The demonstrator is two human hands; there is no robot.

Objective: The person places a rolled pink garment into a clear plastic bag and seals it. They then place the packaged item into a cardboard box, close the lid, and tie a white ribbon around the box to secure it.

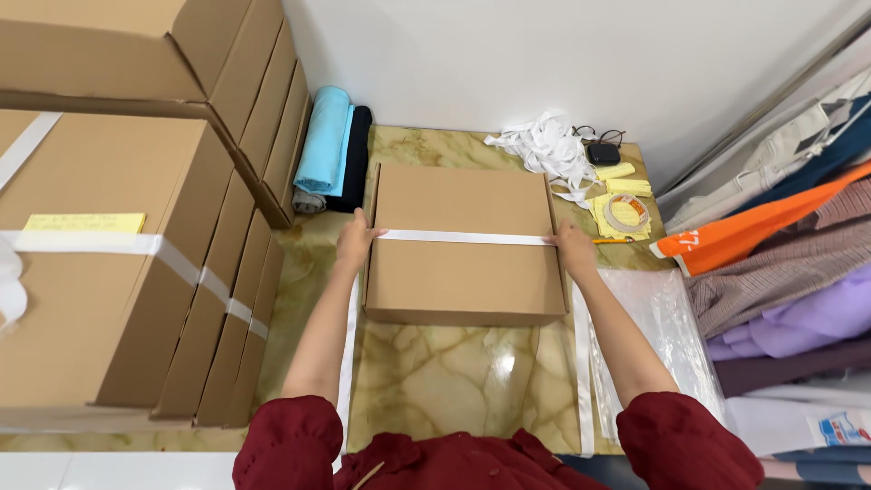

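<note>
A closed brown cardboard box [463,272] lies flat on a marbled floor [445,381]. A white strap [463,237] runs straight across its lid from side to side. My left hand [356,243] grips the strap at the box's left edge. At the right edge my right hand [573,249] holds the strap's other end. The strap's loose ends [581,363] trail down both sides toward me. Both forearms come out of dark red sleeves.
Stacked cardboard boxes [118,254], some strapped, rise on the left. Rolled blue and black fabric [331,145] lies behind the box. A heap of white strapping [544,145], yellow slips [626,186], a tape roll [626,211] and clear plastic [653,336] sit right. Folded garments [780,272] pile far right.
</note>
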